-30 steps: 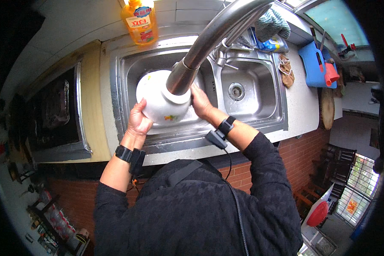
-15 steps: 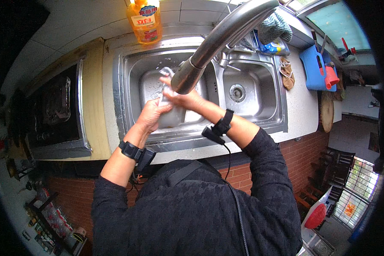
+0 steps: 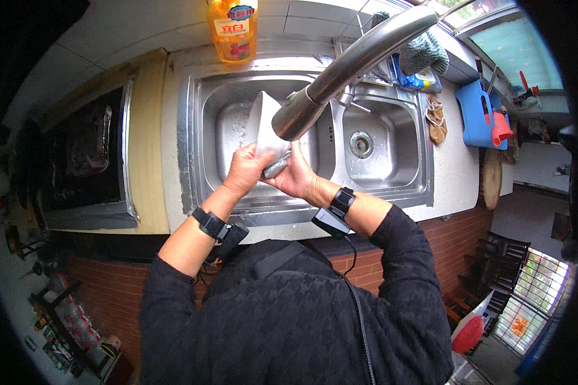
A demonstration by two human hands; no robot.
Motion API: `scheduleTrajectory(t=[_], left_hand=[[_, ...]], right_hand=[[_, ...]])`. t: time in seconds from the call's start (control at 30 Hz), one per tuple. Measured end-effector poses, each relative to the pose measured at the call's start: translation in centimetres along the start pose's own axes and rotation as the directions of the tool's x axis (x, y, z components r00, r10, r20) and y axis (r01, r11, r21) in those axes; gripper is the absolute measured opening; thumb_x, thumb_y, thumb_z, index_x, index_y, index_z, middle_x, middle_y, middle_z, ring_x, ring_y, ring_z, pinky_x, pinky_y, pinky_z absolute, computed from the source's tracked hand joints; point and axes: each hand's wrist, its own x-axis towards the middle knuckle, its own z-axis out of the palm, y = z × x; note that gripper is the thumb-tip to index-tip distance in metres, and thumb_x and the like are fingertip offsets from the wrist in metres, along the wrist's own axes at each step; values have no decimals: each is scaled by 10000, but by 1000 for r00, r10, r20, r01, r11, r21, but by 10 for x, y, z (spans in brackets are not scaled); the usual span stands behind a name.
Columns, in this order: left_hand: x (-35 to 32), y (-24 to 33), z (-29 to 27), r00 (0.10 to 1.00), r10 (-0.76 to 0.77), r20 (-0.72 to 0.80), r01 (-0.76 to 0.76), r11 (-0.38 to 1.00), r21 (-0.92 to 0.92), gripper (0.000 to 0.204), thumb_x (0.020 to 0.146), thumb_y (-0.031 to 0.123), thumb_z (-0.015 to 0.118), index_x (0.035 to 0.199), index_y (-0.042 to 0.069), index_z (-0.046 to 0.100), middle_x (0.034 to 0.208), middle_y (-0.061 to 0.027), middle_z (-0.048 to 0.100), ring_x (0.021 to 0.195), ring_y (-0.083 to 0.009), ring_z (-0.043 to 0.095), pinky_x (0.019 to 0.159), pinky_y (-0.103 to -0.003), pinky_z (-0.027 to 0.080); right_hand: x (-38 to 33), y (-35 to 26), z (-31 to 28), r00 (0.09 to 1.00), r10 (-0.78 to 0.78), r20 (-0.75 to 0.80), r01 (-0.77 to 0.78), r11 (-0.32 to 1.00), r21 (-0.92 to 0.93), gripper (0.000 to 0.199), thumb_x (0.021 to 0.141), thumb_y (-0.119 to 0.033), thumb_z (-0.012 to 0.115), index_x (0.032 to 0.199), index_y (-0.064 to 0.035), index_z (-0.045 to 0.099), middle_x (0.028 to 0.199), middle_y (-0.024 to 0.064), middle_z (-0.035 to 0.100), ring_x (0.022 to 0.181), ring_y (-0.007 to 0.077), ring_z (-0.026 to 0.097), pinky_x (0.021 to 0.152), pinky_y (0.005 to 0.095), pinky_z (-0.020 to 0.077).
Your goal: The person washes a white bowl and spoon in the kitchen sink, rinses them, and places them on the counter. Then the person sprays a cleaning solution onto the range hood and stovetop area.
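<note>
Over the left basin of the steel sink [image 3: 207, 138], I hold a white bowl-like dish [image 3: 261, 125] tipped on its side, one edge pointing up and away. My left hand [image 3: 245, 167] is closed on its lower left side, the thumb laid across it. My right hand [image 3: 297, 174] cups the lower right side, fingers partly hidden behind the dish. A wet, greyish patch [image 3: 276, 168] shows between the hands; I cannot tell whether it is the dish itself or something else. The curved steel faucet [image 3: 308, 106] reaches over the sink, its spout close to the dish.
An orange detergent bottle [image 3: 233, 32] stands behind the left basin. To the right are the second basin with its drain [image 3: 361, 145], a brown cloth-like item [image 3: 436, 120] and a blue plastic holder [image 3: 476, 115]. A dark stovetop [image 3: 77, 154] lies left.
The white dish, blurred and low between my hands before, is now raised on its side and plainly visible. My right hand has drawn back from across it to its right side.
</note>
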Motion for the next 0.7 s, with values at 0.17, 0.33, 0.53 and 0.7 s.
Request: scheduleTrajectory(t=[0.17, 0.33, 0.53, 0.7], left_hand=[[-3, -9, 10, 983, 126, 132, -167, 332, 928, 198, 824, 169, 592, 988, 106, 685, 835, -176, 673, 750, -326, 668, 677, -387, 531], [-5, 3, 15, 930, -73, 360, -361, 8, 933, 326, 861, 370, 570, 924, 78, 703, 801, -157, 682, 750, -330, 667, 698, -428, 523], [0, 30, -31, 924, 101, 370, -317, -344, 884, 635, 861, 552, 528, 1251, 53, 569, 1335, -223, 493, 1220, -301, 506, 1028, -449, 363], [11, 21, -39, 999, 3, -53, 30, 800, 599, 569, 862, 337, 569, 1308, -4, 475, 1417, -206, 394, 1270, -289, 455, 1034, -421, 386]], right_hand=[[-11, -6, 8, 986, -103, -131, 64, 960, -274, 702, 853, -572, 569, 1324, -78, 406, 1277, 115, 519, 1155, 268, 535, 933, 472, 492], [-11, -14, -17, 894, -218, -392, -54, 816, -576, 210, 872, -138, 609, 1039, -12, 592, 955, 78, 639, 868, 187, 636, 773, 388, 541], [-38, -55, -41, 904, -266, -335, -69, 682, -728, 324, 703, 42, 561, 1015, 127, 591, 927, 168, 643, 766, 269, 650, 648, 357, 553], [-52, -77, -39, 896, -241, -373, -160, 608, -778, 334, 676, 15, 602, 997, 104, 617, 914, 147, 656, 750, 246, 643, 609, 349, 535]])
